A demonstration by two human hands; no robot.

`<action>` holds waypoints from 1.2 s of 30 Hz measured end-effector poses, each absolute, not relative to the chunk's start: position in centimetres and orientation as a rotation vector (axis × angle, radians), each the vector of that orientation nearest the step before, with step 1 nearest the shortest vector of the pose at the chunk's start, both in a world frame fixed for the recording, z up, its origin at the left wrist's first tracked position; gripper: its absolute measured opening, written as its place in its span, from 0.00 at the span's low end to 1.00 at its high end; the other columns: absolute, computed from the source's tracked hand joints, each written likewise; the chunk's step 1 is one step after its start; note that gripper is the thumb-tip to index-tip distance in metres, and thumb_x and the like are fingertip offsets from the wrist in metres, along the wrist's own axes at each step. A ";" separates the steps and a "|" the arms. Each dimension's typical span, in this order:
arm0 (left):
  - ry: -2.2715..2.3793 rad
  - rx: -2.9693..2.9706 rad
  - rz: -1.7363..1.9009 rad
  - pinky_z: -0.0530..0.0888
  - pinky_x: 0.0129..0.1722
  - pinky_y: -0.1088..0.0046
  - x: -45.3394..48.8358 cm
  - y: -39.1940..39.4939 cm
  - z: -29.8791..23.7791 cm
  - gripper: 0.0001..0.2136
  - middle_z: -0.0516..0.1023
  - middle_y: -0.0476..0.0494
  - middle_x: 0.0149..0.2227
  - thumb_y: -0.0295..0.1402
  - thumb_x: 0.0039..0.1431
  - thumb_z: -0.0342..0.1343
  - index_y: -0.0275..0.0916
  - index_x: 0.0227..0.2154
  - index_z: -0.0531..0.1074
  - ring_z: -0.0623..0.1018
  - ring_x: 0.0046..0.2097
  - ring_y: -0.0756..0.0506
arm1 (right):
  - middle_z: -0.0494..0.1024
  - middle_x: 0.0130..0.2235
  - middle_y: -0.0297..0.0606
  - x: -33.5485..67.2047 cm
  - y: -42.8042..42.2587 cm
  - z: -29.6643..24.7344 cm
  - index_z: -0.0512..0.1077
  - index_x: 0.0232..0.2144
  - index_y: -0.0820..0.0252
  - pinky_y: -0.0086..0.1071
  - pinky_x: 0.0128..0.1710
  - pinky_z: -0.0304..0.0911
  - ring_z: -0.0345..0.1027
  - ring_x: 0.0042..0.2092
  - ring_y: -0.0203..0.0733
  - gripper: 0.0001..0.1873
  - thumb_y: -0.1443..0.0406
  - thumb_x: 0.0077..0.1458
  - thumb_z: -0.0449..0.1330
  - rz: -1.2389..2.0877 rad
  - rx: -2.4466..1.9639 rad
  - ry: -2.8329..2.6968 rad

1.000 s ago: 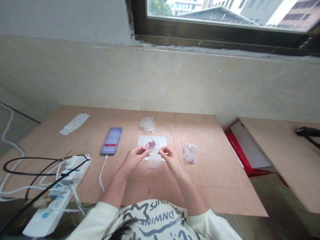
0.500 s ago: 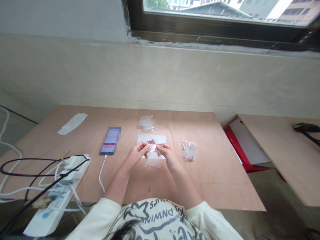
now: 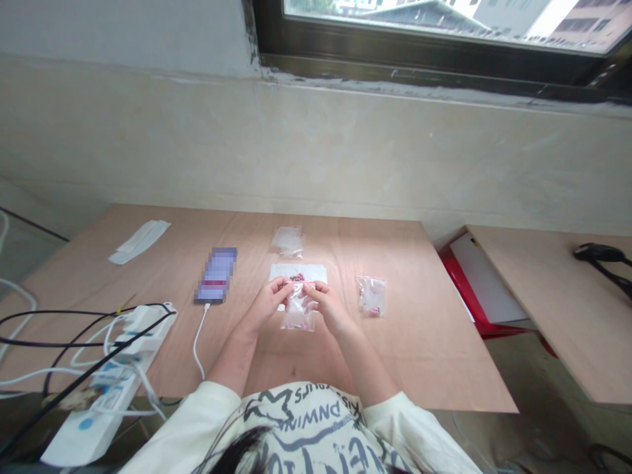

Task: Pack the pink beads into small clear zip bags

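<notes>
Pinching the top edge of a small clear zip bag [image 3: 299, 317], the fingers [image 3: 285, 284] of the left hand [image 3: 266, 304] and of the right hand [image 3: 328, 307] are closed on the plastic from either side. Held this way, the mouth is stretched flat between the two hands and the bag hangs below them, over the near edge of a white paper sheet [image 3: 297, 272]. A few pink specks show low in the bag, too small to identify. Just beyond the fingertips, a small heap of pink-red beads [image 3: 297, 277] sits on the sheet, gathered on the paper where they stand out and cannot roll off into the wood grain.

Both forearms come in from the near edge of the plywood tabletop [image 3: 375, 368]. Another clear bag [image 3: 287, 241] lies behind the sheet, and a bag with pink pieces inside [image 3: 371, 295] lies to the right. Left of the hands, a phone [image 3: 216, 274] with a blurred screen trails a white charging cable [image 3: 199, 342] towards the near edge. Nearer the left corner, a white power strip [image 3: 106, 395] and tangled cords sit apart from the work, and nothing stands between the hands and the beads.
</notes>
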State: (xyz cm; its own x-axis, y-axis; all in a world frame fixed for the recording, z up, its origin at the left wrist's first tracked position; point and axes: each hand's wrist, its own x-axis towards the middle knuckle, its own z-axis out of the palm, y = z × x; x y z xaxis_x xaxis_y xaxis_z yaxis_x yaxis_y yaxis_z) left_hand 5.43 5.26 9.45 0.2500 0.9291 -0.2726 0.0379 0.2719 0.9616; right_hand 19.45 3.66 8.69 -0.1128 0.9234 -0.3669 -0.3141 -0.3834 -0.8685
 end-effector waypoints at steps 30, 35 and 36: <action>1.194 1.308 0.473 0.63 0.16 0.79 1.9 1.0 8.6 0.12 0.62 0.55 0.16 0.41 0.51 0.46 0.37 0.23 0.66 0.64 0.17 0.53 | 0.73 0.32 0.36 15.7 -1.9 8.2 0.70 0.33 0.59 0.29 0.31 0.59 0.65 0.33 0.37 0.12 0.61 0.53 0.48 1.437 -1.146 -1.379; 1.150 1.348 0.387 0.64 0.17 0.79 2.3 0.4 8.8 0.09 0.63 0.55 0.16 0.36 0.48 0.47 0.36 0.22 0.67 0.65 0.16 0.53 | 0.67 0.22 0.32 15.3 -1.4 7.2 0.64 0.20 0.61 0.27 0.25 0.54 0.60 0.25 0.34 0.10 0.61 0.48 0.53 1.325 -1.401 -1.362; 1.154 1.354 0.379 0.64 0.17 0.79 2.4 0.3 8.8 0.08 0.63 0.55 0.16 0.35 0.48 0.47 0.36 0.21 0.66 0.65 0.16 0.53 | 0.65 0.20 0.31 15.3 -1.3 7.0 0.63 0.19 0.61 0.27 0.25 0.54 0.58 0.24 0.33 0.10 0.62 0.48 0.53 1.316 -1.415 -1.389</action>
State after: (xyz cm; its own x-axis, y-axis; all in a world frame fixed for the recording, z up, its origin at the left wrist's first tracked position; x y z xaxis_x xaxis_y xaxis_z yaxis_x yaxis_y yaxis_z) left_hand 2.37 0.26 8.79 0.4442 0.7905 -0.4216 0.3864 0.2556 0.8862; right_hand 15.28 -1.33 7.04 -0.1146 0.9798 -0.1641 0.2164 -0.1366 -0.9667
